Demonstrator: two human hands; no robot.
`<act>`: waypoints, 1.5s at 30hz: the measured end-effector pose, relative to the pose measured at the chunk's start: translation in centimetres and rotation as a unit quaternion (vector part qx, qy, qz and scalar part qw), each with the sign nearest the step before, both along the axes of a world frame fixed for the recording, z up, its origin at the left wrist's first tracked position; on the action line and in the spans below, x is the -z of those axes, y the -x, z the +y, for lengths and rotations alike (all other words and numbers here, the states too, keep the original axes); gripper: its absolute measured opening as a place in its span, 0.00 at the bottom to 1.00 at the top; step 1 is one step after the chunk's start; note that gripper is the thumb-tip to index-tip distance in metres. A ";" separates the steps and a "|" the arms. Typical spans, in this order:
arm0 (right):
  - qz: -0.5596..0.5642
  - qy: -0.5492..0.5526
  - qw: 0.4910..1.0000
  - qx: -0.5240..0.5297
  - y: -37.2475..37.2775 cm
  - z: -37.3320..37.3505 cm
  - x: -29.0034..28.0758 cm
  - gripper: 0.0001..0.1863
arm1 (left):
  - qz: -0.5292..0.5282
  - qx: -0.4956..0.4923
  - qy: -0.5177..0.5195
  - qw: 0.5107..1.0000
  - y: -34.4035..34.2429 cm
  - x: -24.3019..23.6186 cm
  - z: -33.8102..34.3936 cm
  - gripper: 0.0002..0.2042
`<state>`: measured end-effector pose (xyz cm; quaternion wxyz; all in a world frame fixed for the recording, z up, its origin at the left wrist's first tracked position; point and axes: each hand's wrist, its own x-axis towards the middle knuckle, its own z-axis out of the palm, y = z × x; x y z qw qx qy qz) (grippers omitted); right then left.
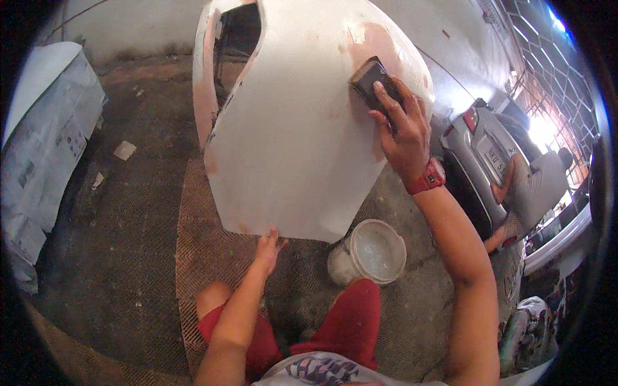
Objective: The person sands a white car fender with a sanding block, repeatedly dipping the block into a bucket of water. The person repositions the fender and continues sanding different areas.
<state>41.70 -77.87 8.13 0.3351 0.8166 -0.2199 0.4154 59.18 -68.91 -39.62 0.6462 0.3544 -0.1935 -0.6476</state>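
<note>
A large white car body panel (290, 141) stands in front of me, with pinkish filler patches and a dark opening at its upper left. My right hand (407, 125), a red watch on its wrist, presses a dark sanding block (370, 76) to the panel's upper right. The block lies at the edge of a pinkish-brown patch (380, 45), its thumb side and fingers spread over its near end. At the panel's lower edge, my left hand (267, 249) is closed on the rim; some of its fingers are hidden behind the panel.
Below the panel's right corner stands a whitish bucket (380, 251) of cloudy water. A paper-covered object (48, 141) is at the left. A silver car (483, 154) and another person (534, 186) are at the right. Paper scraps (125, 150) lie on the dark floor.
</note>
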 end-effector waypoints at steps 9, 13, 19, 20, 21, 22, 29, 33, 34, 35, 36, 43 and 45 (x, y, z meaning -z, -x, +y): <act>-0.038 -0.019 0.997 0.059 -3.7 -4.9 -7.8 0.21 | -0.021 -0.049 0.011 0.999 1.2 -2.2 1.0 0.31; -0.005 0.066 0.998 0.020 -2.4 -1.0 -3.1 0.20 | -0.043 -0.060 0.005 0.997 0.6 -1.0 1.2 0.29; -0.042 -0.070 0.988 0.132 -4.2 -9.2 -13.7 0.23 | -0.019 -0.055 -0.015 0.998 3.4 -0.5 0.8 0.31; -0.037 -0.035 0.993 0.107 -3.3 -8.8 -12.5 0.24 | -0.009 -0.054 -0.002 0.999 3.9 -0.8 0.8 0.31; -0.033 -0.001 0.997 0.070 -3.8 -7.3 -9.9 0.25 | -0.001 -0.065 0.011 0.998 3.1 -1.1 0.7 0.31; -0.034 0.032 0.999 0.027 -4.5 -5.7 -7.1 0.25 | -0.019 -0.069 0.024 0.997 1.5 -1.0 0.7 0.31; -0.034 0.012 0.998 0.056 -4.2 -5.1 -8.7 0.22 | -0.045 -0.036 0.006 0.998 1.9 -1.0 1.2 0.25; -0.041 0.020 0.994 0.096 -5.3 -5.4 -8.3 0.23 | -0.020 -0.043 0.010 0.999 2.4 -1.2 0.8 0.24; -0.043 0.026 0.998 0.037 -5.1 -3.7 -5.0 0.24 | -0.032 -0.050 0.016 0.998 1.5 -0.8 0.5 0.24; -0.045 0.030 0.998 -0.020 -4.8 -2.2 -1.8 0.25 | -0.046 -0.054 0.021 0.997 0.4 -0.1 0.4 0.24; -0.018 0.027 0.999 -0.003 -3.7 -0.7 0.5 0.26 | -0.054 -0.047 0.026 0.997 0.4 0.5 0.4 0.24; -0.030 -0.020 0.995 0.096 -4.7 -4.1 -7.2 0.32 | -0.028 -0.034 -0.012 0.999 3.0 -0.2 0.9 0.26; -0.036 -0.016 0.990 0.138 -6.8 -4.3 -8.3 0.33 | -0.033 -0.032 -0.006 0.999 1.4 1.1 0.4 0.26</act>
